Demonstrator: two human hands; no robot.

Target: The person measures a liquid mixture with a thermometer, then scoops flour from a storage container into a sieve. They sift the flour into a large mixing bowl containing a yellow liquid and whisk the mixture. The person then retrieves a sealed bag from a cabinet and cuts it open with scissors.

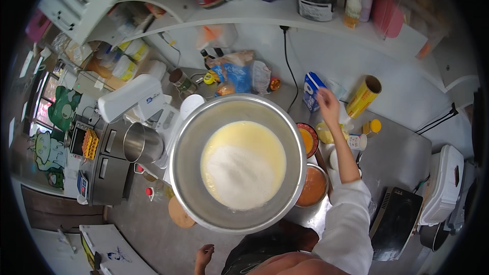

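A large stainless steel bowl (pixel 181 133) stands before me, with white powder (pixel 240 179) heaped on a pale yellow liquid (pixel 248 133). My right hand (pixel 328 103) reaches past its right side to a blue and white box (pixel 311 88); whether it grips the box is unclear. My left hand (pixel 205 254) hangs low, below the bowl, fingers curled, with nothing visible in it. Close to the bowl's right rim are a patterned red bowl (pixel 314 131) with orange liquid and a metal bowl of reddish-brown content (pixel 313 187).
A yellow roll of cling film (pixel 363 97), a yellow-lidded jar (pixel 372 127) and an induction cooker (pixel 397 221) are on the right. Left of the bowl stand a white stand mixer (pixel 131 97) and its steel mixing bowl (pixel 141 143). Bags (pixel 238 70) lie behind; a shelf (pixel 248 13) runs overhead.
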